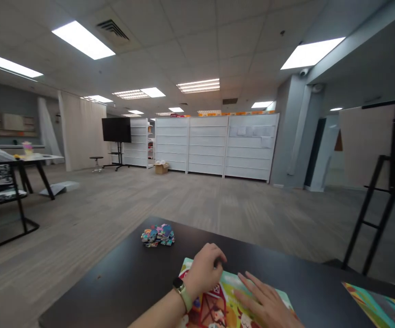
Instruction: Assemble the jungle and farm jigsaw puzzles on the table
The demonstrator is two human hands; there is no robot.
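A colourful board with a farm picture [212, 307], showing a red barn and cartoon animals, lies on the dark table in front of me. My left hand [206, 269], with a watch [178, 283] on its wrist, is over the board's far left part. Its fingers are curled in, and whatever they may hold is hidden. Spread over the right side of the board, my right hand [265, 300] has its fingers stretched out and apart. Farther back on the left sits a heap of small colourful puzzle pieces [158, 235].
The black tabletop [115, 278] ends at a far left corner behind the heap. Another colourful picture sheet [385, 303] lies at the right edge. A black stand [371, 214] rises beyond the table on the right. A chair [2, 196] stands far left.
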